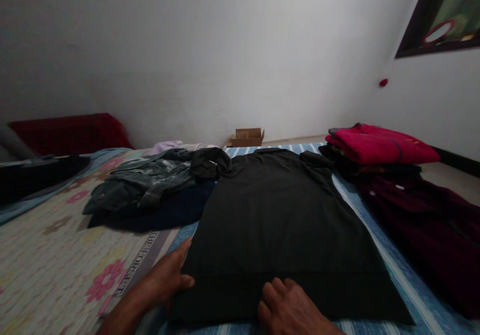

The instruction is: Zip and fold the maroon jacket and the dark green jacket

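Observation:
A dark shirt (277, 215) lies spread flat before me, its hem toward me and its sleeves bunched at the far end. At the shirt's lower left edge is my left hand (168, 275), its thumb on the fabric and its forefinger stretched along the side, the two apart. My right hand (288, 307) rests on the hem near the middle, fingers curled down onto the cloth. The fingertips of my right hand are hidden from view.
Left of the shirt is a heap of grey and navy clothes (150, 180). On the right, folded clothes with a bright red garment (378, 145) on top stand behind a maroon garment (423, 225). A cardboard box (247, 137) sits by the wall. A flowered sheet (56, 255) covers the left side.

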Demonstrator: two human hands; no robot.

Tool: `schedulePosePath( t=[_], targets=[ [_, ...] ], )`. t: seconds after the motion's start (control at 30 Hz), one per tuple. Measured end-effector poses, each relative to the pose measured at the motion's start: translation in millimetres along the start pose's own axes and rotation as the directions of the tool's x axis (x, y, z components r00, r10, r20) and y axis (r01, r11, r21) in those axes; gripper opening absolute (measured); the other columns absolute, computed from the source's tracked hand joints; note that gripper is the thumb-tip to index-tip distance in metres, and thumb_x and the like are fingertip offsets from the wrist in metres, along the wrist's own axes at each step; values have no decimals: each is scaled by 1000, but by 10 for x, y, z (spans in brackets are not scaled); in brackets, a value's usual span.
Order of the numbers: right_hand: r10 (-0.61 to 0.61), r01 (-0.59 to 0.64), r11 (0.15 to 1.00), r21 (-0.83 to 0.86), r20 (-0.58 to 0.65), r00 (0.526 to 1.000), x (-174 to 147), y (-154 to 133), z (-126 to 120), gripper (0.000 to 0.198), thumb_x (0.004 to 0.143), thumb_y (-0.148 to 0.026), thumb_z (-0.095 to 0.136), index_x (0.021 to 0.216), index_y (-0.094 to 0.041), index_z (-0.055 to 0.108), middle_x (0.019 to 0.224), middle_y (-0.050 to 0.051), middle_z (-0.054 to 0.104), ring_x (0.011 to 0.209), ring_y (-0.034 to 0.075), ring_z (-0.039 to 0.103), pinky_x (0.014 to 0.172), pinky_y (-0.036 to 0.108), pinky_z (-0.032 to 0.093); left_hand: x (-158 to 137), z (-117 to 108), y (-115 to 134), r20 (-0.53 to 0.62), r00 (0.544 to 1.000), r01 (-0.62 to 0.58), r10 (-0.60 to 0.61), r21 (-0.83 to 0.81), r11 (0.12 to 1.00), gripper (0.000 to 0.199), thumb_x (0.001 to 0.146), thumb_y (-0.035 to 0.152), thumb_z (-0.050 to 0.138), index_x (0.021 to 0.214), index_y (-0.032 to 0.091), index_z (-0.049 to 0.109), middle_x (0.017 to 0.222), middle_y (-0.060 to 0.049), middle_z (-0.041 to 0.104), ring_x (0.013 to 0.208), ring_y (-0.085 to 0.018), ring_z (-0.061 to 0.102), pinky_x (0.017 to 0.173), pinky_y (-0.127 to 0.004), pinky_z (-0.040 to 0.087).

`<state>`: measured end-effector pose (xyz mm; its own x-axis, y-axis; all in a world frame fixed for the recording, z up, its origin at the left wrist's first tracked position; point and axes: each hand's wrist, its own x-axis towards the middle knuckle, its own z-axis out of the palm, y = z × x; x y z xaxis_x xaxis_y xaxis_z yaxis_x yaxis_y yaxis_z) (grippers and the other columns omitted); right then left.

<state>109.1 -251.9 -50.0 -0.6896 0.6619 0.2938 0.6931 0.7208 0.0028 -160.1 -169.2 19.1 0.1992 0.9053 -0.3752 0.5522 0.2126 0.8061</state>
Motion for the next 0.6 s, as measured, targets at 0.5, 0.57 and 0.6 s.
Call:
schedulePosePath(
  t=[0.5, 0.57, 0.6],
  targets=[
    [196, -191, 976, -107, 42, 980, -358, -82, -70, 20, 74, -7, 54, 86, -20, 46, 82, 4, 52, 70, 21, 47, 52, 32, 35, -78, 128, 55, 62, 988, 145, -143, -44, 988, 106, 57, 27, 63, 142, 22, 1, 123, -14, 53, 100, -31, 58, 59, -28, 48],
    [225, -220, 971, -97, 33, 974, -399, -53, -50, 22, 73, -6, 55, 87, -20, 45, 83, 4, 52, 70, 20, 47, 53, 32, 35, -103, 146, 69, 66, 989, 133, -129, -68, 989, 106, 56, 27, 64, 142, 21, 2, 122, -15, 54, 100, -31, 58, 61, -29, 48],
    [242, -238, 967, -96, 29, 970, -419, -41, -42, 23, 73, -5, 55, 87, -20, 45, 84, 4, 53, 70, 20, 47, 54, 32, 35, -117, 154, 79, 67, 991, 124, -118, -81, 989, 106, 56, 28, 64, 142, 21, 3, 120, -15, 56, 99, -31, 59, 63, -30, 49]
  ],
)
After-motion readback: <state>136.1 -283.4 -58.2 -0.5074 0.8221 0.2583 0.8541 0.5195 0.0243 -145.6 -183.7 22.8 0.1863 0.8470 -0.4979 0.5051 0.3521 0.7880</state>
